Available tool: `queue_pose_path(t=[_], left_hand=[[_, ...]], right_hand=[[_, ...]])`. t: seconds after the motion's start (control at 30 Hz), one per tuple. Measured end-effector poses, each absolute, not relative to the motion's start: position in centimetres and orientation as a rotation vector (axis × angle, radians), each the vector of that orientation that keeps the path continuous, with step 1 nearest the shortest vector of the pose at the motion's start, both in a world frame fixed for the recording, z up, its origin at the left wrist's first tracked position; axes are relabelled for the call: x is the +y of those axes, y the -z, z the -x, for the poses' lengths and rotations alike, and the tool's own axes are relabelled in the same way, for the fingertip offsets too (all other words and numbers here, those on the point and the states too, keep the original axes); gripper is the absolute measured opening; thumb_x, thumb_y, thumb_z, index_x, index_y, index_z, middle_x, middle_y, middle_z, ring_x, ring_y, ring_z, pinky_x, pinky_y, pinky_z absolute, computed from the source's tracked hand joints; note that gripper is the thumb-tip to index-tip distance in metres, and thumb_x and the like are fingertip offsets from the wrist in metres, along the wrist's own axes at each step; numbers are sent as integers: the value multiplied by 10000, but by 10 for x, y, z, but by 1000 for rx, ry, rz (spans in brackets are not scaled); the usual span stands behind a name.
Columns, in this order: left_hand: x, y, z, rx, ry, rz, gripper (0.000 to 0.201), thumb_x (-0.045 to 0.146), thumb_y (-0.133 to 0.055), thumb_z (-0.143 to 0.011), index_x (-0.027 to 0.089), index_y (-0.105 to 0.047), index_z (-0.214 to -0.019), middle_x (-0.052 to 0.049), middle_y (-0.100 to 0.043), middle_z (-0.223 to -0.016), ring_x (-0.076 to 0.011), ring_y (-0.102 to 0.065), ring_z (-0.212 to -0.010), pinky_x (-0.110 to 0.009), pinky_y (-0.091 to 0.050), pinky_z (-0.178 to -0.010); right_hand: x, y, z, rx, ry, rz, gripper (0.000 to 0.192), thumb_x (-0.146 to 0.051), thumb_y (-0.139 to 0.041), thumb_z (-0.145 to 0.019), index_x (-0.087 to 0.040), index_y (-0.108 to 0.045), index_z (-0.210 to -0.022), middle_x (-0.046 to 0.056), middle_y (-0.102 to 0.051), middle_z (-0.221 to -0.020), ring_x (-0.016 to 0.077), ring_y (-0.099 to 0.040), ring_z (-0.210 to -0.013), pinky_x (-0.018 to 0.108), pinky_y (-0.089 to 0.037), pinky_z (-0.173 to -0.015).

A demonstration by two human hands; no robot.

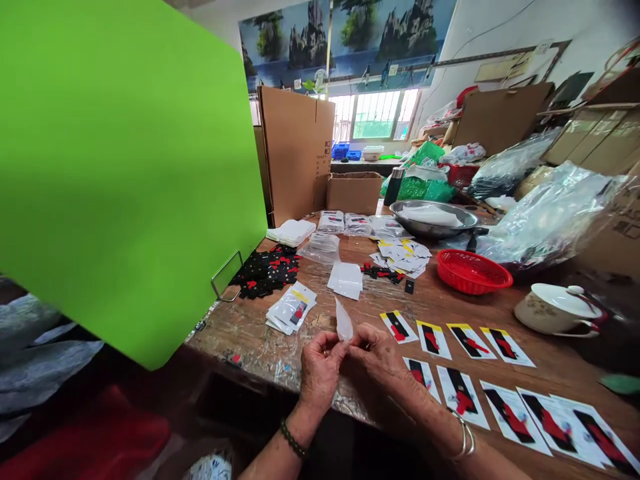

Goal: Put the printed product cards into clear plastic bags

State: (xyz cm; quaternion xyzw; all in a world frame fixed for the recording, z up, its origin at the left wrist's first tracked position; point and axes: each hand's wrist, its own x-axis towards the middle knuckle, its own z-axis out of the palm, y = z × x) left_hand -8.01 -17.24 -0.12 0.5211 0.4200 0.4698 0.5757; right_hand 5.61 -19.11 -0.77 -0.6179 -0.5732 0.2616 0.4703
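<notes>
Near the table's front edge, my left hand (pixel 323 365) and my right hand (pixel 374 353) meet, fingers closed on a small translucent plastic bag (pixel 343 321). The bag points upward and is curled; its lower end is hidden by my fingers. Left of my hands lies a pile of filled clear packets (pixel 292 308) with a yellow, black and red insert. Just beyond is a stack of white bags (pixel 345 280). To the right, several white cards (pixel 431 339) with yellow tops bear black and red pieces, in two rows; my right forearm partly covers the nearer row.
A heap of black and red pieces (pixel 270 270) lies at left by a large green panel (pixel 135 167). Loose printed cards (pixel 403 257), a red basket (pixel 473 271), a metal bowl (pixel 435 220) and a lidded enamel pot (pixel 555 310) stand farther right. Cardboard boxes (pixel 354 193) are behind.
</notes>
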Motion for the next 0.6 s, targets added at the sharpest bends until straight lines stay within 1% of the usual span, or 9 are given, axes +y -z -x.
queue_pose_path(t=[0.07, 0.17, 0.33, 0.47, 0.6], left_hand=[[-182, 10, 85, 1043, -1073, -1165, 264, 412, -717, -700, 156, -652, -708, -22, -653, -681, -153, -610, -633, -257, -519, -597], [-190, 15, 90, 1064, -1042, -1080, 265, 405, -719, -679, 153, -648, -716, -14, -637, -686, -152, -610, -612, -275, -548, -569], [-195, 14, 93, 1062, -1051, -1152, 271, 394, -735, -662, 149, -642, -731, 3, -610, -681, -142, -600, -610, -279, -563, -572], [-194, 15, 94, 1057, -1020, -1161, 241, 386, -678, -693, 152, -617, -690, 13, -587, -653, -140, -593, -583, -307, -571, -598], [-192, 16, 94, 1157, -1060, -1270, 194, 346, -666, -684, 161, -606, -670, 17, -571, -631, -144, -585, -586, -269, -537, -555]], right_hand=[[-203, 14, -48, -1345, -779, 1492, 229, -354, -624, -739, -188, -590, -586, -3, -571, -593, 153, -495, -579, 238, -353, -534], [-213, 17, -40, -1298, -886, 1486, 232, -356, -572, -763, -185, -608, -611, -1, -575, -570, 155, -494, -563, 244, -353, -533], [-218, 21, -32, -1263, -665, 1562, 176, -320, -557, -703, -199, -543, -575, 8, -569, -590, 162, -494, -584, 251, -349, -550], [-219, 26, -28, -1227, -702, 1524, 200, -343, -571, -711, -204, -528, -575, 3, -550, -575, 164, -490, -581, 245, -354, -538], [-222, 25, -24, -1241, -611, 1556, 183, -320, -550, -732, -199, -546, -595, 13, -578, -611, 173, -515, -612, 257, -365, -570]])
